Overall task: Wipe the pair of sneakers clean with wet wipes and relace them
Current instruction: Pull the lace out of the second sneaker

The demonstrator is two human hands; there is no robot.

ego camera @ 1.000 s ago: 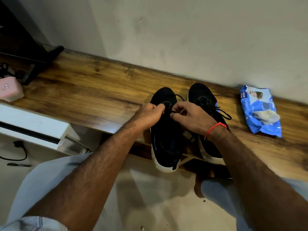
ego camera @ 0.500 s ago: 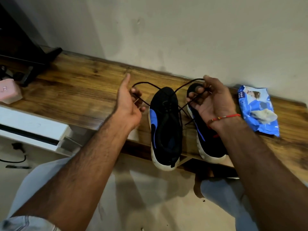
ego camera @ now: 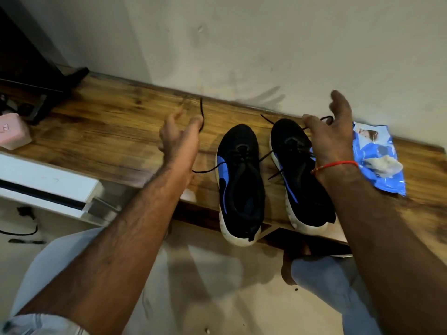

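Observation:
Two black sneakers with blue side marks and white soles stand side by side on the wooden shelf point(ego camera: 108, 131), heels over its front edge: the left sneaker point(ego camera: 239, 180) and the right sneaker point(ego camera: 297, 175). A black lace point(ego camera: 201, 110) runs from the left sneaker out to both sides. My left hand point(ego camera: 177, 139), to the left of that sneaker, pinches one end, which sticks up past the fingers. My right hand point(ego camera: 331, 136) is raised over the right sneaker's toe and holds the other end. The blue wet wipes pack point(ego camera: 379, 155) lies to the right, partly behind my right wrist.
A pink box point(ego camera: 13, 131) and a dark stand foot point(ego camera: 55, 93) sit at the shelf's left end. A white unit point(ego camera: 48, 184) stands lower left, with a cable on the floor. The wall runs right behind the shelf. My knees are below.
Both hands went from together over the left sneaker's lace to wide apart, drawing the lace ends outward. The right hand has risen and moved right, over the other sneaker's toe.

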